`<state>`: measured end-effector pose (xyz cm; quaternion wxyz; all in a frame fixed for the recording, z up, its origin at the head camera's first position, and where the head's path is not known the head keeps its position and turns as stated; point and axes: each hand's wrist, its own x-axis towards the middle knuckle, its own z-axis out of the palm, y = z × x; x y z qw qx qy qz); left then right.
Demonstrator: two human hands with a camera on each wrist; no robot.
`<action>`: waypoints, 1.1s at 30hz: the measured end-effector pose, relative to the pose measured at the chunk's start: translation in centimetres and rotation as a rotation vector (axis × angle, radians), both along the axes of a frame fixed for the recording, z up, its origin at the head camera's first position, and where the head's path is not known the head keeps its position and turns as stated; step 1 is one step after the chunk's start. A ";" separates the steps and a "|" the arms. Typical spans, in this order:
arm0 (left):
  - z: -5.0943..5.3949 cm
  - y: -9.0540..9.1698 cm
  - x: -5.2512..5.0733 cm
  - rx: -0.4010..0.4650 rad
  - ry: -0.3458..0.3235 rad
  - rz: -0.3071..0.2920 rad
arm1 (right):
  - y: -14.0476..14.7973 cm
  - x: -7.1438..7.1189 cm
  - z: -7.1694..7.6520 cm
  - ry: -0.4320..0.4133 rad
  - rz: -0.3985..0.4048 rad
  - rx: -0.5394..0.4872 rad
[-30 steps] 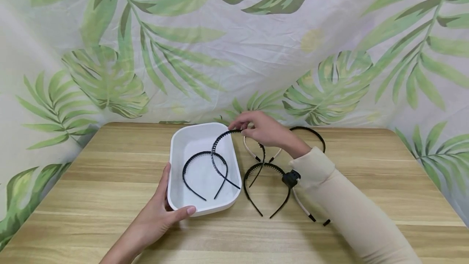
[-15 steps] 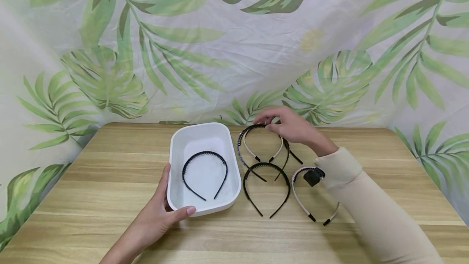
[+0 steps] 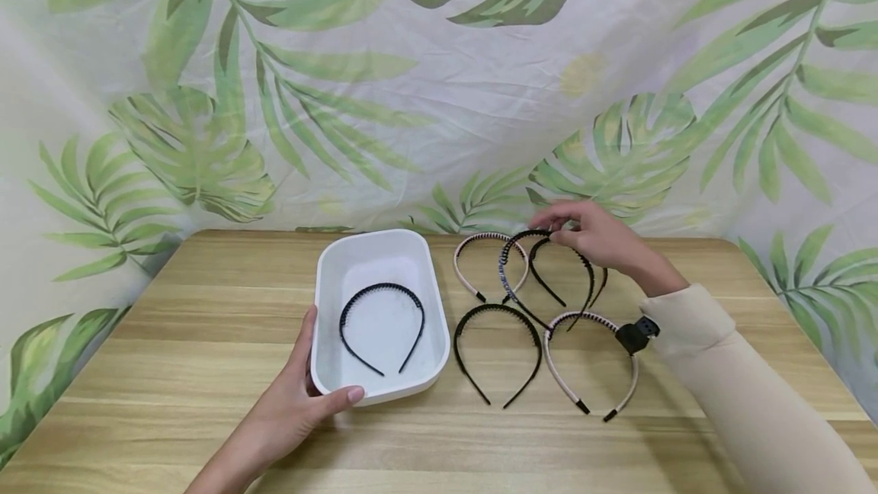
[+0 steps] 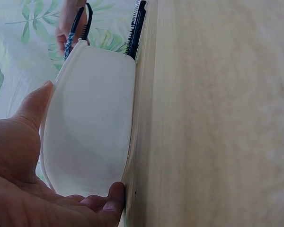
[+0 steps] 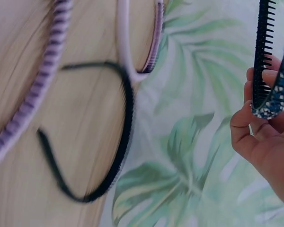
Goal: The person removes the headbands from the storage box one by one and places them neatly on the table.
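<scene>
My right hand [image 3: 593, 238] pinches the top of a black toothed headband [image 3: 503, 269] studded with blue and silver stones [image 5: 274, 106]. It holds this headband above the back of the table, overlapping a plain black headband [image 3: 538, 273] in the head view. My left hand [image 3: 295, 402] grips the near left corner of a white plastic bin [image 3: 439, 303], thumb on its front rim. In the left wrist view the hand [image 4: 42, 175] spans the bin's end. Inside the bin lies one black toothed headband [image 3: 346, 303].
To the bin's right lie a pink headband [image 3: 459, 265] at the back, a black headband [image 3: 458, 341] in front, and another pink headband [image 3: 552, 360] farther right. All rest on the wooden table [image 3: 206, 326]. Behind hangs a leaf-print cloth [image 3: 480, 97].
My right hand has carried the stone-studded headband rightward, from over the bin's right edge to above the back right headbands. The left hand stays on the bin.
</scene>
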<state>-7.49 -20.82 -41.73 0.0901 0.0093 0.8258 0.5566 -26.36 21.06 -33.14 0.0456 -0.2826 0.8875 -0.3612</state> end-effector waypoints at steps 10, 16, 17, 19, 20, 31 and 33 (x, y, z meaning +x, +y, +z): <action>-0.1 0.0 0.1 -0.019 -0.001 0.001 | 4.3 0.2 -1.2 -0.009 -0.117 0.055; -0.1 0.0 0.2 -0.028 -0.008 0.005 | 6.5 -0.2 -2.0 -0.067 -0.175 0.070; -0.1 0.0 0.3 -0.028 -0.009 0.006 | 6.8 -0.3 -2.1 -0.071 -0.181 0.072; -0.1 -0.1 0.3 -0.027 -0.009 0.006 | 7.4 -0.4 -2.3 -0.076 -0.191 0.079; -0.1 -0.1 0.2 -0.028 -0.008 0.005 | 7.7 -0.5 -2.5 -0.076 -0.194 0.081; 0.0 0.0 0.2 -0.021 0.001 0.005 | 10.7 -1.4 -3.6 -0.113 -0.256 0.107; 0.0 0.0 0.1 -0.016 -0.001 0.006 | 11.3 -1.6 -3.9 -0.130 -0.268 0.105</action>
